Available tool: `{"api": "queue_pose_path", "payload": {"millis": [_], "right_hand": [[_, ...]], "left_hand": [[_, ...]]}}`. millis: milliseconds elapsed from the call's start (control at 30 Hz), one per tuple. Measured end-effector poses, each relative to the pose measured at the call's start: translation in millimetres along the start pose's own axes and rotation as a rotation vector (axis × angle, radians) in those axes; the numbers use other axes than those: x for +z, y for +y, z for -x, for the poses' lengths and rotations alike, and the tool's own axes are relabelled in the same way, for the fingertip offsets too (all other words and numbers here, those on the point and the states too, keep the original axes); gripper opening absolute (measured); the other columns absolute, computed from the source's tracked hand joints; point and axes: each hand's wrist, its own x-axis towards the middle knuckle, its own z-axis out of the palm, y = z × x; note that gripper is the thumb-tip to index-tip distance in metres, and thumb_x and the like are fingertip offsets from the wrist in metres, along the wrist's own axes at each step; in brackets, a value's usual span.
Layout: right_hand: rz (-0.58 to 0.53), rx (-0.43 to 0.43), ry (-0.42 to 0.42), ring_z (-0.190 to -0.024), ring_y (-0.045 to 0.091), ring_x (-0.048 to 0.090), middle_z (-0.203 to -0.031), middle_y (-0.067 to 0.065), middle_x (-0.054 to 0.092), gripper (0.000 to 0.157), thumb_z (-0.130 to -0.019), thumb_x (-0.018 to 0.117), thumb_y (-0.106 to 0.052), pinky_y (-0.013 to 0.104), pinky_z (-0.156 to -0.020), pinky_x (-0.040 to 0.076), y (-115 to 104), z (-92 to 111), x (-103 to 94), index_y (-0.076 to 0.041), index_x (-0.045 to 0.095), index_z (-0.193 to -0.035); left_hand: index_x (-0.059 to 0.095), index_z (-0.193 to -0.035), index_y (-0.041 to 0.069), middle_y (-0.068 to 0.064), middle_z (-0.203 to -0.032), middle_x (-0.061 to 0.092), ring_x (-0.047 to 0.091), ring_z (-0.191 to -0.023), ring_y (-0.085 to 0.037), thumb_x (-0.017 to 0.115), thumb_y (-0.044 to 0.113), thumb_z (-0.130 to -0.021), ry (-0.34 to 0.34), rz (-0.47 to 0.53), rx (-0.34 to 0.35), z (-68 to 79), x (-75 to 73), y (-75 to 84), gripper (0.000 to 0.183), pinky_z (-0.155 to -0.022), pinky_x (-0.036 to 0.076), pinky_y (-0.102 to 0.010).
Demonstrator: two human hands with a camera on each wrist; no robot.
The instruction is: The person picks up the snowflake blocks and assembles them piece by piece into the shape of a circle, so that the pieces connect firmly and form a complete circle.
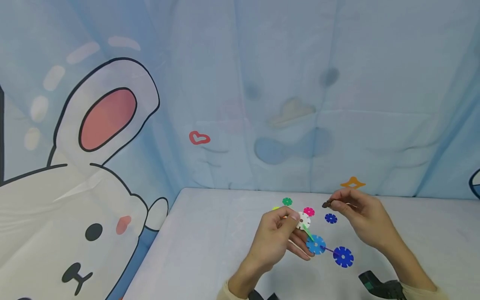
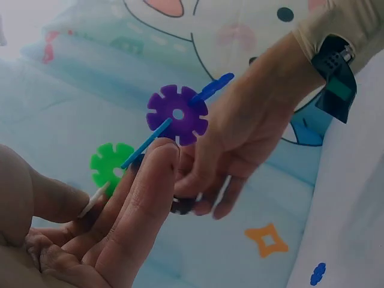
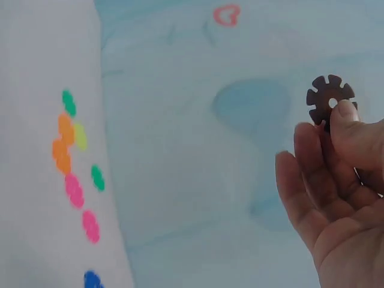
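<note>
White notched plastic disc [image 1: 306, 221], pinched between the left hand's [image 1: 273, 238] thumb and fingers, begins a linked chain running towards four o'clock: a bright green disc [image 1: 308, 233], a light blue disc [image 1: 316, 240], a purple disc [image 1: 328, 250] seen edge-on, then a dark blue disc [image 1: 339, 255]. At two o'clock from the white end, the right hand [image 1: 363, 217] pinches a brown notched disc [image 1: 326, 204], apart from the chain. Beyond, on the white cloth-covered worktop [image 1: 210, 246], lies a loose pink notched disc [image 1: 309, 210], at one o'clock from the white one.
</note>
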Motion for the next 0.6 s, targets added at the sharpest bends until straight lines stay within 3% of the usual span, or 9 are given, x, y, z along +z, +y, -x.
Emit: {"api": "queue_pose_path", "payload": {"millis": [133, 267, 400, 600], "right_hand": [[-0.157, -0.089, -0.043, -0.093, 0.003, 0.074, -0.099, -0.003, 0.073, 0.015, -0.101, 0.062, 0.01, 0.013, -0.085, 0.059, -29, 2, 4.8, -0.003, 0.065, -0.109], [-0.218, -0.112, -0.083, -0.089, 0.009, 0.073, -0.099, -0.002, 0.071, 0.017, -0.101, 0.06, 0.012, 0.018, -0.082, 0.061, -46, 6, 7.6, -0.003, 0.064, -0.108], [-0.25, -0.128, -0.096, -0.088, 0.01, 0.072, -0.1, -0.002, 0.069, 0.019, -0.101, 0.059, 0.013, 0.019, -0.082, 0.062, -52, 8, 8.3, -0.003, 0.063, -0.109], [-0.293, -0.131, -0.112, -0.092, 0.01, 0.073, -0.102, 0.0, 0.07, 0.019, -0.101, 0.058, 0.014, 0.019, -0.085, 0.062, -54, 8, 8.5, -0.001, 0.064, -0.11]], "left_hand": [[0.058, -0.106, -0.012, -0.043, -0.082, 0.064, 0.065, -0.074, -0.07, 0.051, 0.019, -0.113, -0.02, 0.001, -0.006, 1.4, 4.5, 0.8, 0.032, -0.06, 0.066, -0.05], [0.058, -0.105, -0.015, -0.049, -0.082, 0.06, 0.061, -0.074, -0.074, 0.052, 0.017, -0.112, -0.026, 0.014, -0.015, 3.5, 7.7, 2.7, 0.034, -0.057, 0.066, -0.04], [0.056, -0.105, -0.019, -0.056, -0.086, 0.055, 0.058, -0.073, -0.077, 0.052, 0.018, -0.112, -0.039, 0.032, -0.015, 4.9, 8.6, 4.6, 0.038, -0.055, 0.064, -0.03], [0.056, -0.107, -0.021, -0.058, -0.087, 0.054, 0.056, -0.073, -0.079, 0.053, 0.019, -0.112, -0.047, 0.043, -0.022, 6.4, 7.1, 6.6, 0.04, -0.054, 0.063, -0.028]]}}
